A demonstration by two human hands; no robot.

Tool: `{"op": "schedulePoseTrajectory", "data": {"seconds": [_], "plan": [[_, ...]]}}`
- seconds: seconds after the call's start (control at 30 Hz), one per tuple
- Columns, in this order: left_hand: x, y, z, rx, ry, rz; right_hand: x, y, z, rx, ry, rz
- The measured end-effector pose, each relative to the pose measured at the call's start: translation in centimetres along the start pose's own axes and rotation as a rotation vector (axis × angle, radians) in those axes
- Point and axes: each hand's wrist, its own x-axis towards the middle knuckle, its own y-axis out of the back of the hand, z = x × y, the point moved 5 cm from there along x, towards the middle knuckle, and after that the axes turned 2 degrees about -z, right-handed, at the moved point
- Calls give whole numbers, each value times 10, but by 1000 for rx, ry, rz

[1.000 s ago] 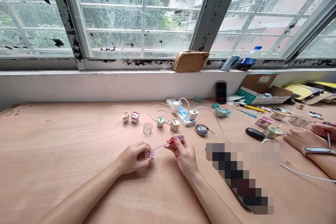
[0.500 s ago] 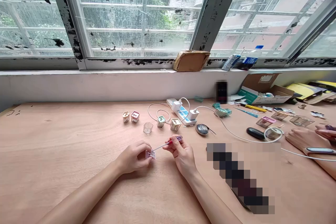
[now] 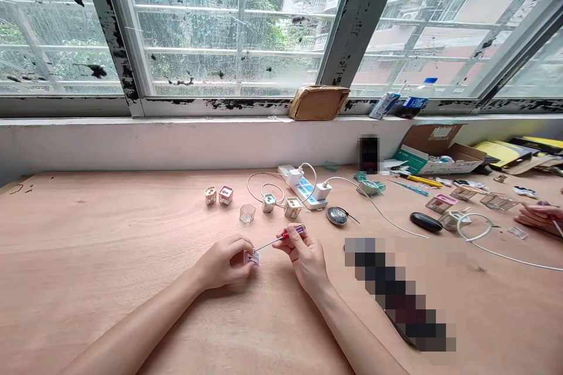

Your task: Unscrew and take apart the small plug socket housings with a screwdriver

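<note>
My left hand [image 3: 224, 262] is closed on a small pink plastic part [image 3: 252, 257] and holds it against the wooden table [image 3: 109, 258]. My right hand [image 3: 305, 256] pinches a small screwdriver [image 3: 281, 238] with a red and purple handle. Its thin shaft slants down to the left and its tip meets the pink part. Both hands sit near the middle of the table, a little in front of a row of small cube-shaped pieces [image 3: 226, 194].
A white power strip [image 3: 303, 188] with plugged chargers and a white cable [image 3: 387, 220] lies behind my hands. To the right are a black oval object [image 3: 426, 221], clear and pink parts, an open cardboard box [image 3: 437, 149] and another person's hand [image 3: 539, 217]. A window sill runs along the back.
My hands have barely moved on the pink part. At the right, the other person's arm has drawn back toward the edge, and the white cable has shifted with it.
</note>
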Motion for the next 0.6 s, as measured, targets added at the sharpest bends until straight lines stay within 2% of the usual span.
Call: {"op": "schedulePoseTrajectory", "data": {"seconds": [0.6], "plan": [[-1,0,0,0,3,0,2,3,-1,-5,18,24]]}}
